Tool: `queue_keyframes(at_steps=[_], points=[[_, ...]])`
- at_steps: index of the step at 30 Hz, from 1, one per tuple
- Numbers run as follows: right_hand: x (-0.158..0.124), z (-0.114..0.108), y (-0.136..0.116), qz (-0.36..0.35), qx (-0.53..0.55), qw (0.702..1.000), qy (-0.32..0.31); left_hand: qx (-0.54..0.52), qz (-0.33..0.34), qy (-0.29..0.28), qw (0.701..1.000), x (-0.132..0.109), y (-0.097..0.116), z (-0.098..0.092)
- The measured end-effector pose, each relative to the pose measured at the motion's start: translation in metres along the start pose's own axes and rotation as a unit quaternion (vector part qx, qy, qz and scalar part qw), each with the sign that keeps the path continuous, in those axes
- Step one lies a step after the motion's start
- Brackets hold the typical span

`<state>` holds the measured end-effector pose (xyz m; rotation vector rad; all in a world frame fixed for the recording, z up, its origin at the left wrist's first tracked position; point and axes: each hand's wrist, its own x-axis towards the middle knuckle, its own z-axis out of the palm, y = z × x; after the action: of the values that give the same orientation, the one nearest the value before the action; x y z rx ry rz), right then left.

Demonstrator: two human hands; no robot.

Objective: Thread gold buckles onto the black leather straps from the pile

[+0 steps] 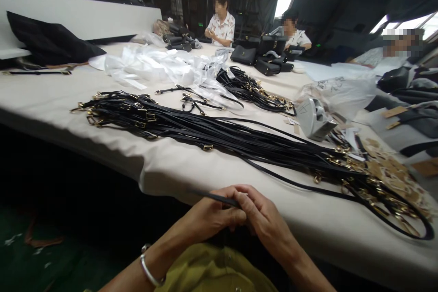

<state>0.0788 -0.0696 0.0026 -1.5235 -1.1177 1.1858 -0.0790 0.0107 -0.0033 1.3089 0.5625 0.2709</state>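
Note:
Close to my body, at the table's front edge, my left hand [219,212] and my right hand [256,207] meet around a narrow black strap [219,198]. Fingers of both hands are closed on it, and its free end sticks out to the left. The rest of that strap is hidden by my hands. Just beyond lies a long bundle of black straps [219,130] with gold buckles and clasps at both ends. One strap loops out from the bundle at the right front.
Clear plastic wrapping [164,66] and a second strap pile [246,86] lie farther back. A grey-white dispenser [315,118] stands right, near scattered tan tags [393,169]. Black handbags [263,52] sit by co-workers at the far side. Black fabric [48,41] lies left.

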Motion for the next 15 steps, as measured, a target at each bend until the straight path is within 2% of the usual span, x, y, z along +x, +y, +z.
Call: queue_keyframes(at_steps=[1,4,7,9,11,13,15], points=[[0.002,0.008,0.004,0.017,0.044,0.999,-0.013,-0.011,0.006,0.004,1.000,-0.001,0.000,-0.001],[0.005,0.022,0.018,0.037,0.159,0.987,-0.001,-0.053,0.007,0.022,0.998,-0.006,-0.005,-0.009],[0.009,0.018,0.019,0.010,0.126,0.992,-0.010,-0.079,0.031,0.035,0.996,-0.009,-0.009,-0.017],[0.015,0.012,0.007,-0.047,0.022,0.999,-0.014,-0.039,0.062,0.056,0.996,-0.011,-0.010,-0.019],[0.022,0.009,-0.013,-0.103,-0.065,0.992,-0.027,0.011,0.082,0.074,0.994,-0.011,-0.009,-0.016],[0.028,0.011,-0.036,-0.109,-0.066,0.989,-0.078,0.058,0.086,0.097,0.990,-0.012,-0.008,-0.011],[0.032,0.017,-0.056,-0.066,0.006,0.987,-0.149,0.100,0.083,0.123,0.984,-0.014,-0.009,-0.007]])
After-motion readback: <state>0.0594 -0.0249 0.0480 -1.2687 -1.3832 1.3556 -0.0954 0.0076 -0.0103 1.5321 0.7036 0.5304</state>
